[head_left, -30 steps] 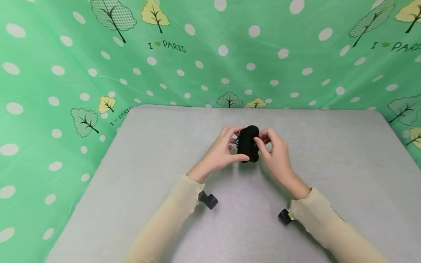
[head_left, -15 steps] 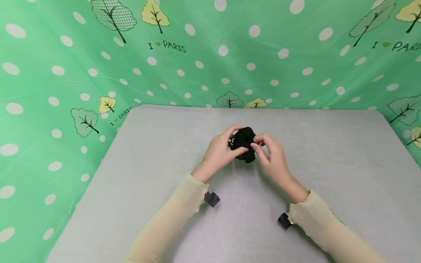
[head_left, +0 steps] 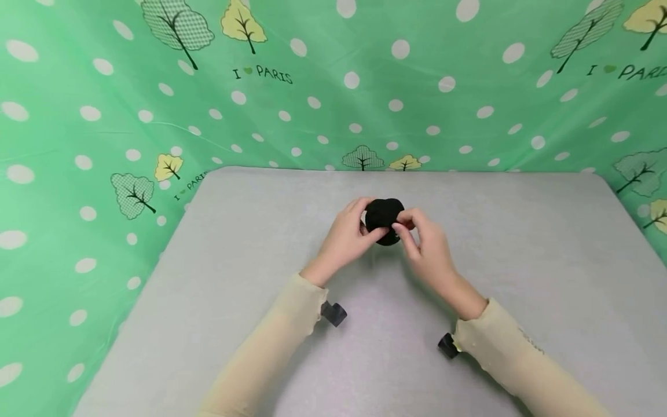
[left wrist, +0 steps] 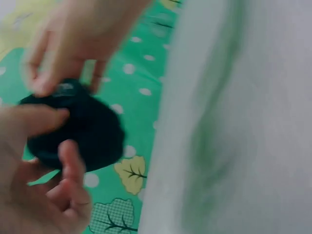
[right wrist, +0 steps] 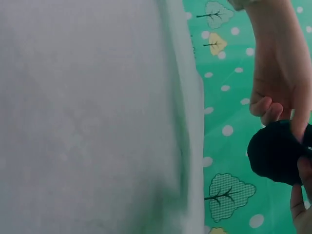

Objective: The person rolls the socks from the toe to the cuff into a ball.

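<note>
A small rounded bundle of black cloth (head_left: 383, 212) is held between both hands above the middle of the table. A pale printed mark shows on it in the left wrist view, where the bundle (left wrist: 97, 131) looks slightly blurred. My left hand (head_left: 345, 238) grips its left side, the thumb across the near face and the fingers round the far side. From the right, my right hand (head_left: 429, 246) pinches the bundle's edge between thumb and index finger. The right wrist view has the bundle (right wrist: 274, 152) near its right edge, with its smooth round side showing. Its kind cannot be made out.
The grey tabletop (head_left: 260, 231) extends around both arms. Behind it and to the left hangs a green curtain (head_left: 312, 58) with white dots and trees. Black wrist cameras, left (head_left: 334, 314) and right (head_left: 448, 346), stick out from the pale sleeves.
The bundle has gone from a tall, folded shape to a rounder, more compact one. Both hands have shifted slightly left with it, still holding it.
</note>
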Motion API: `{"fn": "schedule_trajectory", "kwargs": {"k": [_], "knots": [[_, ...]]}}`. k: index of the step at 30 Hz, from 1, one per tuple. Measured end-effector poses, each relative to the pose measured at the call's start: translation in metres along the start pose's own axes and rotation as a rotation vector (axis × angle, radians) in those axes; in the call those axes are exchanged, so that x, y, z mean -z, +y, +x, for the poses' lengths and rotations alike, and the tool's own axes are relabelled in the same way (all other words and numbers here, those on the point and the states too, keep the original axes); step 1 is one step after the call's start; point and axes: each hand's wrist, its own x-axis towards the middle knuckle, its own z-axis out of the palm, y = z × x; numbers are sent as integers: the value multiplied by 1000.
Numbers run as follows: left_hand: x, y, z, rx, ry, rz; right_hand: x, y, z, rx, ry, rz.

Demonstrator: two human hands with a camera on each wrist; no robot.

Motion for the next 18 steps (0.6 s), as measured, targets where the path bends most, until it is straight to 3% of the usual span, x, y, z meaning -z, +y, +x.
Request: {"fn": "schedule_trajectory", "kwargs": {"k": [3,5,13,15,18], "knots": [[5,-2,0,15,-73,-117,3,4,2,-66,14,49],[8,-3,-1,20,-86,-156,4,5,3,-89,22,82],[4,-4,1,82,-29,-439,2,5,6,-85,35,153],[2,-4,2,91,-11,-453,1,4,6,-75,29,158],[0,-4,3,94,49,-392,0,4,5,-65,23,162]]}}
